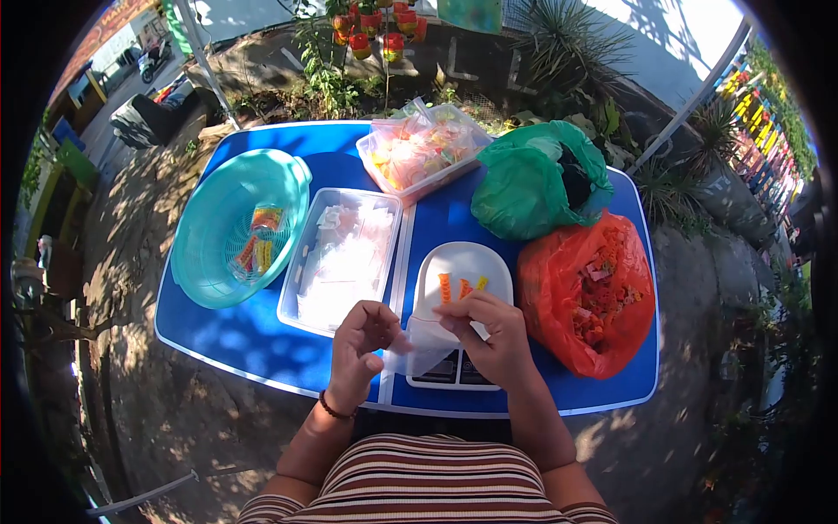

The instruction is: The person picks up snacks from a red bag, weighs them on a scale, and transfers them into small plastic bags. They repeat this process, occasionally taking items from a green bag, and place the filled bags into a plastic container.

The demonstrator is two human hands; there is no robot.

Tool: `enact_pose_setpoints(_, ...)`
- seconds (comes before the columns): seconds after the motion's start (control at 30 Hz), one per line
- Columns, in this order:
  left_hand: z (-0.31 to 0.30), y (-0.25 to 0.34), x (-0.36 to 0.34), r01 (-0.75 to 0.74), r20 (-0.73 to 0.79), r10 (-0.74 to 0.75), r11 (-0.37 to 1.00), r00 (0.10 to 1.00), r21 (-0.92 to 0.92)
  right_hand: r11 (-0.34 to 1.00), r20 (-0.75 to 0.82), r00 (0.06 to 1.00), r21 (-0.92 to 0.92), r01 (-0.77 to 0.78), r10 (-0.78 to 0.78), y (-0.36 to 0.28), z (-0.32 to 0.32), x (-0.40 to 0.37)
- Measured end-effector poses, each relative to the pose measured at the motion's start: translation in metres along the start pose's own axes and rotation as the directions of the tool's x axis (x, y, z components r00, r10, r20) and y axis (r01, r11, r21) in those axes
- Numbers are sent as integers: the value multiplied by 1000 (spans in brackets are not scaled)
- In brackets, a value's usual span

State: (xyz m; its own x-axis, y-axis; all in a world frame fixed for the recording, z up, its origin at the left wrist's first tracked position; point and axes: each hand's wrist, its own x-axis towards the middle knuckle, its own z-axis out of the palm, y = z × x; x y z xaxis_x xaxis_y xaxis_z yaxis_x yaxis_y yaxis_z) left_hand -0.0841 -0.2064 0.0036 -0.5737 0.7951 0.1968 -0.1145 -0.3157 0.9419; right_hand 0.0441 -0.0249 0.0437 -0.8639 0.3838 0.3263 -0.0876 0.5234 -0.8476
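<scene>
My right hand (pixel 491 336) pinches the edge of a small clear plastic bag (pixel 423 348) between thumb and fingers. On the bag's other side, my left hand (pixel 360 351) has its fingers curled but apart, close to the bag's edge. Just beyond the hands is a white digital scale (pixel 436 262); the bag and right hand partly cover its front panel. A few orange spiral snack pieces (pixel 445 288) and a yellow piece (pixel 481 284) lie on its platform. Left of the scale, a clear plastic tray (pixel 284 307) holds many small clear bags.
A turquoise basket (pixel 188 236) with a few filled packets stands at the table's left. Behind is a plastic container (pixel 374 166) full of packets. To the right are a green plastic bag (pixel 515 188) and a red plastic bag (pixel 546 288) of orange pieces, on the blue table (pixel 236 349).
</scene>
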Motion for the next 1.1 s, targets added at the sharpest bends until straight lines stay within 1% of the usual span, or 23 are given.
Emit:
enact_pose_setpoints(0.03,6,3,3,20,24,-25,982,999,186,1000,-41,999,0,3,-3,-4,-5,-4)
enact_pose_setpoints(0.07,13,4,6,43,60,-68,936,996,348,1000,-50,999,-14,-3,2,-4,-10,-8)
enact_pose_setpoints(0.13,26,4,6,277,10,-296,907,955,317,999,-70,997,-39,-15,12,-4,-19,-16)
enact_pose_setpoints(0.23,38,-7,4,312,-42,-314,903,949,294,975,-152,973,170,-145,171,15,-21,-30)
enact_pose_setpoints(0.33,43,-12,9,211,107,-263,912,959,351,971,-168,967,175,-161,190,17,-22,-42)
enact_pose_setpoints(0.37,45,-7,9,173,208,-288,880,935,442,989,-107,986,93,-116,125,18,-25,-43)
enact_pose_setpoints(0.43,53,-17,8,217,250,-279,944,927,249,998,36,999,-63,-10,13,17,-32,-48)
enact_pose_setpoints(0.47,55,-22,6,238,270,-271,960,924,149,999,23,1000,-49,-18,19,17,-31,-49)
enact_pose_setpoints(0.5,55,-27,2,286,249,-300,954,921,92,999,9,1000,-37,-25,25,17,-29,-50)
enact_pose_setpoints(0.53,55,-30,1,291,223,-307,951,925,101,999,-7,999,-26,-32,32,17,-27,-50)
enact_pose_setpoints(0.63,55,-36,-1,298,139,-315,946,939,128,994,-24,998,90,-62,64,19,-25,-49)
enact_pose_setpoints(0.73,50,-39,-3,298,62,-311,941,948,159,988,-1,997,134,-78,79,29,-22,-46)
enact_pose_setpoints(0.83,42,-39,-3,313,12,-319,937,948,157,988,-162,977,-35,-149,142,37,-15,-33)
enact_pose_setpoints(0.87,41,-38,-4,321,-1,-324,936,946,141,972,-177,982,-208,-105,68,43,-14,-28)
enact_pose_setpoints(0.9,40,-38,-4,330,-14,-331,936,944,125,925,-179,984,-375,-62,-6,51,-13,-23)
enact_pose_setpoints(0.93,43,-36,-3,319,-15,-319,945,948,75,847,-168,982,-531,-21,-82,56,-11,-19)
enact_pose_setpoints(1.0,50,-32,0,296,-21,-296,955,955,-26,827,-132,988,-563,-11,-77,61,-7,-14)
enact_pose_setpoints(1.1,41,-35,-7,308,-27,-309,951,951,-21,803,-109,988,-596,22,-107,65,-5,-11)
